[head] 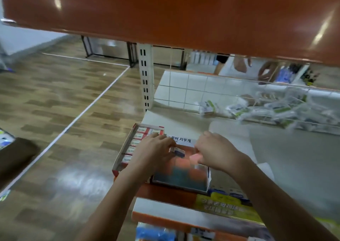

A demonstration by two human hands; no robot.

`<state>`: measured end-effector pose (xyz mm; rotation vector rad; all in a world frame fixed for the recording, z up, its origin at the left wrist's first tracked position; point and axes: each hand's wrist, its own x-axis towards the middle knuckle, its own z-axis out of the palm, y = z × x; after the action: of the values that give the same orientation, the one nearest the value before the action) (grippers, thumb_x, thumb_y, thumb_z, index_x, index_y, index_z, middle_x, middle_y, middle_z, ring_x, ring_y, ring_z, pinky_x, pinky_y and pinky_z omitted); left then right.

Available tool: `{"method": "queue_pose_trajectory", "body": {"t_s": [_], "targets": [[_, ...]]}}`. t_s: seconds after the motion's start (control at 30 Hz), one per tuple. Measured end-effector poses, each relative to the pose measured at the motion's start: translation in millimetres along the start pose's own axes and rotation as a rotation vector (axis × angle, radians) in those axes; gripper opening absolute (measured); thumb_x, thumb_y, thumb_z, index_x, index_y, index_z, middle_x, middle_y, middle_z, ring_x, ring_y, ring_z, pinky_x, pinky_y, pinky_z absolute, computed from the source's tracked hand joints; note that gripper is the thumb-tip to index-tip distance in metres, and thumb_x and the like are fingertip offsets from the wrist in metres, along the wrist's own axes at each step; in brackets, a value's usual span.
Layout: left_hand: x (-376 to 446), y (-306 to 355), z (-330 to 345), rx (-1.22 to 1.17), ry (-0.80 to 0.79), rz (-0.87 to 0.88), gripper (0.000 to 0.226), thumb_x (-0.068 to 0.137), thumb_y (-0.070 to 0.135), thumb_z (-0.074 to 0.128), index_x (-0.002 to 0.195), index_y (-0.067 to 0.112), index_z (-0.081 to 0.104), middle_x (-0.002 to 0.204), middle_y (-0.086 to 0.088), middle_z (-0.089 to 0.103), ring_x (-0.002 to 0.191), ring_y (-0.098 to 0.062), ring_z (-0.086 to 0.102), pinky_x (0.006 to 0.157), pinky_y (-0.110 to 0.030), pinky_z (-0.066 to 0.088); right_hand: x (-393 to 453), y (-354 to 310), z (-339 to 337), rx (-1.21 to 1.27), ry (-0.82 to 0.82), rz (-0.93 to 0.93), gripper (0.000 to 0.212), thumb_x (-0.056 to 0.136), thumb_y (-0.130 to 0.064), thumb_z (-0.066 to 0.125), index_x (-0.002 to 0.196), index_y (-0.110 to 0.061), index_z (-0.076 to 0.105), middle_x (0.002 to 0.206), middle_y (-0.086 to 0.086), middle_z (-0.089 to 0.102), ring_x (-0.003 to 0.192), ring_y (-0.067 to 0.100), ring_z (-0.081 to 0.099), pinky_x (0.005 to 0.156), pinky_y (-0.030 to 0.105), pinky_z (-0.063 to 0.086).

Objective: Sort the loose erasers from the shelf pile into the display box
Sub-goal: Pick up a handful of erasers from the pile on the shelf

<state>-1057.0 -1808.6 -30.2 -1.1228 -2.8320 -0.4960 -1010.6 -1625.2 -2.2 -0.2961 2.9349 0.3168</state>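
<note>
A person's left hand (155,146) pinches a small sleeved eraser (178,151) just right of the display box (117,164). Right hand (214,151), beside it, looks curled; contents unclear. The eraser probably handles light, firm; grip its long sides.

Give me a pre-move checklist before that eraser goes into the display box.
1. Eraser held: ok, the left hand pinches an eraser at its fingertips.
2. Display box open and in reach: ok, it sits at the shelf's left edge, under the left hand.
3. Free slot in the box: cannot tell, the left hand covers much of it; a column of packed erasers shows along the left.
4. Right hand free: cannot tell, its fingers are curled and blurred.
5. Loose pile left to sort: ok, packets remain behind.
</note>
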Motion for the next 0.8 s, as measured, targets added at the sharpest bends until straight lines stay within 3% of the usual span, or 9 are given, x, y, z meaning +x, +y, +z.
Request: {"method": "queue_pose_trajectory", "body": {"t_s": [0.07, 0.17, 0.37, 0.5, 0.6, 0.67, 0.73, 0.8], "targets": [[2.3, -3.4, 0.9, -0.003, -0.014, 0.026, 0.034, 0.091, 0.043, 0.053, 0.120, 0.026, 0.057, 0.121, 0.007, 0.060, 0.110, -0.014, 0.047, 0.086, -0.024, 0.032, -0.8, -5.4, 1.4, 0.045, -0.037, 0.052, 0.019, 0.088, -0.026, 0.057, 0.094, -0.009, 0.062, 0.096, 0.008, 0.055, 0.089, 0.026, 0.056, 0.069, 0.031, 0.043], [3.5, -7.3, 2.6, -0.024, -0.017, 0.062, 0.034, 0.091, 0.044, 0.051, 0.120, 0.027, 0.056, 0.122, 0.007, 0.059, 0.111, -0.015, 0.048, 0.087, -0.025, 0.034, -1.4, -7.7, 5.1, 0.079, -0.068, 0.098, 0.020, 0.087, -0.026, 0.061, 0.098, -0.010, 0.063, 0.100, 0.009, 0.054, 0.087, 0.025, 0.056, 0.066, 0.030, 0.039], [0.6, -11.5, 7.0, -0.080, -0.049, 0.118, 0.034, 0.091, 0.046, 0.050, 0.120, 0.029, 0.056, 0.124, 0.009, 0.058, 0.114, -0.013, 0.045, 0.088, -0.024, 0.034, 1.6, -12.5, 16.3, 0.074, -0.070, 0.129, 0.019, 0.088, -0.026, 0.058, 0.103, -0.017, 0.067, 0.101, 0.006, 0.055, 0.097, 0.024, 0.053, 0.077, 0.032, 0.044], [1.8, -15.6, 7.7, -0.081, -0.060, 0.146, 0.034, 0.091, 0.046, 0.050, 0.120, 0.029, 0.056, 0.124, 0.009, 0.058, 0.115, -0.013, 0.045, 0.089, -0.025, 0.035, 0.6, -11.2, 17.6, 0.176, -0.047, 0.172, 0.024, 0.087, -0.039, 0.061, 0.107, -0.027, 0.065, 0.105, 0.005, 0.052, 0.097, 0.024, 0.052, 0.081, 0.033, 0.043], [3.3, -15.4, 6.2, -0.106, -0.030, 0.169, 0.033, 0.090, 0.047, 0.052, 0.118, 0.030, 0.058, 0.119, 0.009, 0.061, 0.110, -0.012, 0.047, 0.087, -0.026, 0.037, -0.2, -10.8, 16.8, 0.256, 0.046, 0.152, 0.019, 0.089, -0.036, 0.058, 0.102, -0.026, 0.068, 0.100, 0.001, 0.060, 0.096, 0.019, 0.053, 0.079, 0.029, 0.044], [4.7, -11.7, 3.0, -0.141, 0.023, 0.190, 0.030, 0.089, 0.045, 0.056, 0.113, 0.028, 0.062, 0.112, 0.007, 0.064, 0.103, -0.015, 0.050, 0.082, -0.026, 0.037, -6.2, -4.8, 11.8, 0.347, 0.136, 0.151, 0.016, 0.090, -0.033, 0.058, 0.097, -0.024, 0.070, 0.091, -0.007, 0.064, 0.088, 0.007, 0.051, 0.072, 0.022, 0.039], [7.0, -3.3, -1.8, -0.193, 0.073, 0.224, 0.027, 0.087, 0.039, 0.061, 0.108, 0.024, 0.065, 0.106, 0.005, 0.067, 0.097, -0.018, 0.052, 0.076, -0.026, 0.035, -20.2, 8.7, 3.4, 0.446, 0.221, 0.215, 0.013, 0.090, -0.031, 0.058, 0.095, -0.025, 0.069, 0.082, -0.017, 0.058, 0.078, -0.004, 0.043, 0.065, 0.016, 0.031], [10.4, 9.5, -6.3, -0.232, 0.096, 0.267, 0.024, 0.086, 0.035, 0.063, 0.106, 0.022, 0.065, 0.104, 0.005, 0.067, 0.094, -0.018, 0.053, 0.074, -0.025, 0.034, -40.8, 25.5, -2.5, 0.485, 0.291, 0.297, 0.011, 0.089, -0.028, 0.059, 0.095, -0.024, 0.068, 0.084, -0.015, 0.059, 0.076, -0.002, 0.045, 0.064, 0.018, 0.031]]}}
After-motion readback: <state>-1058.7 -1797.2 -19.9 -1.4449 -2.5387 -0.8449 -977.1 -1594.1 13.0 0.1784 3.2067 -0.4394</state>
